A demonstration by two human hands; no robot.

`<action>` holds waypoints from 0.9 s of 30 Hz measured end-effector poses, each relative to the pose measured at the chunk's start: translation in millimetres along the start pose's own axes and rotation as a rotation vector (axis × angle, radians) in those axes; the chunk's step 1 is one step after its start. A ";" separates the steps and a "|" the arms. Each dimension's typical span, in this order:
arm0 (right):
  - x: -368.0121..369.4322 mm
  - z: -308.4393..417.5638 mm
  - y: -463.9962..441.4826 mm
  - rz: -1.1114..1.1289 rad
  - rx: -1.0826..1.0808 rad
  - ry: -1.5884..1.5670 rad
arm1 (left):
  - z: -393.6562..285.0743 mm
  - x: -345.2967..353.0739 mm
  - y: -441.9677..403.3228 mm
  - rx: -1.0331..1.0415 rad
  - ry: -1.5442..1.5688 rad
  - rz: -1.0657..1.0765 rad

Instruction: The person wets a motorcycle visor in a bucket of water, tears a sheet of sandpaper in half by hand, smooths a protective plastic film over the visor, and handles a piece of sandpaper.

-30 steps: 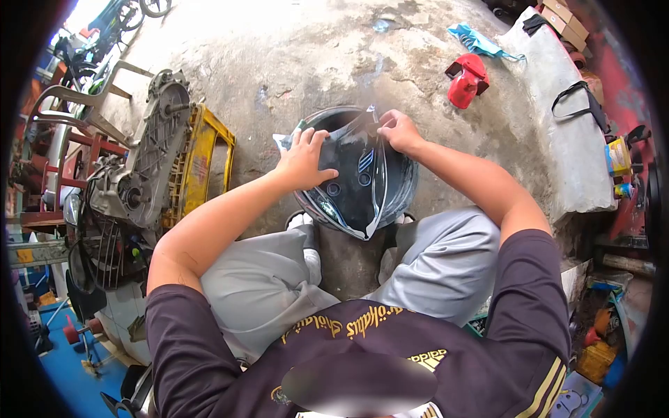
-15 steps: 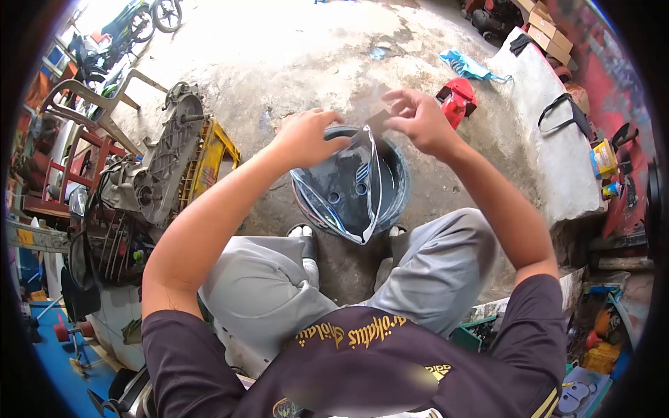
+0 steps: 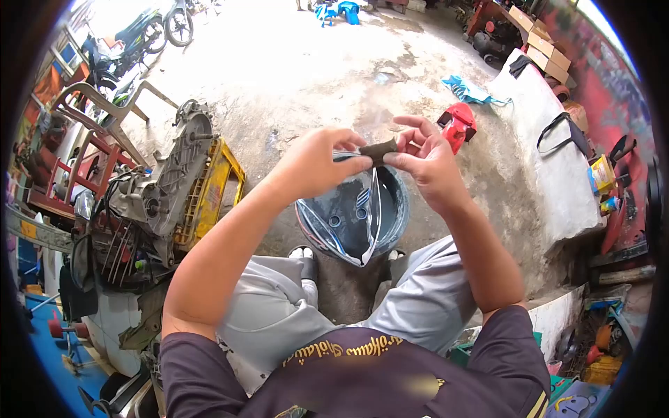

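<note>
Above a round dark bucket [image 3: 398,221], my two hands meet at a small dark brown-grey piece of sandpaper [image 3: 378,151], which looks folded or rolled. My left hand [image 3: 322,159] pinches its left end between thumb and fingers. At the other end my right hand [image 3: 425,155] grips it with thumb and index finger, the other fingers raised. Resting in the bucket is a wet grey motorcycle body panel [image 3: 348,216], V-shaped with pale edges, two round holes and a slotted vent. Its upper end lies just below my hands.
To the left stand a metal engine casing [image 3: 182,150], a yellow crate [image 3: 217,184] and a chair [image 3: 104,104]. A red motorcycle part [image 3: 458,125] and a blue cloth [image 3: 468,90] lie on the concrete floor ahead. At right runs a white ledge [image 3: 550,167] with a black strap on it.
My left hand has come in to the right and now grips the sandpaper, which only my right hand held before. The camera view has tilted up slightly.
</note>
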State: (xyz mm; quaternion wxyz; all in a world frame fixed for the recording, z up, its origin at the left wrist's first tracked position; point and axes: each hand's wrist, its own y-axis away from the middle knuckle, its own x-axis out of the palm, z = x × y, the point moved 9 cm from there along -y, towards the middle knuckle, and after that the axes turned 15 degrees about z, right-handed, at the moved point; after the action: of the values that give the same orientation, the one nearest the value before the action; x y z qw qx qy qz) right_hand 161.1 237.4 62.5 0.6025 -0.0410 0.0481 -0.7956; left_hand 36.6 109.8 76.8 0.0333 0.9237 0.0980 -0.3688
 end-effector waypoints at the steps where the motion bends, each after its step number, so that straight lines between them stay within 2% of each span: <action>1: 2.5 -2.6 -0.6 0.020 0.024 -0.024 | 3.1 1.2 -0.3 0.003 0.002 -0.006; 4: 3.3 -4.0 -3.0 0.028 0.027 -0.003 | 14.9 16.2 -4.3 -0.092 0.234 0.201; 7: 1.1 -9.8 -3.1 0.025 0.033 -0.003 | 15.0 9.9 -10.4 -0.049 0.318 0.185; 9: 6.3 -14.2 -9.0 0.069 0.069 -0.127 | 18.8 6.3 -16.2 -0.045 0.308 0.190; 13: 2.3 -25.9 -19.8 0.133 0.127 -0.101 | 33.9 4.7 -19.3 -0.052 0.292 0.153; 16: -7.2 -38.1 -21.0 0.084 0.183 -0.018 | 42.5 8.3 -20.1 -0.101 0.290 0.170; 21: -9.8 -41.1 -25.1 0.046 0.111 0.049 | 42.0 6.9 -18.6 -0.061 0.251 0.146; 27: -9.7 -36.6 -18.7 0.022 0.047 0.100 | 42.1 22.9 -11.1 -0.067 0.352 0.132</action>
State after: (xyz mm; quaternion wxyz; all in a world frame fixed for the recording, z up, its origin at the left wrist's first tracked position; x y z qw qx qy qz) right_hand 141.4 252.7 28.5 0.6087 0.0136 0.0598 -0.7910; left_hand 22.1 118.7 30.6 0.0704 0.9768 0.0535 -0.1951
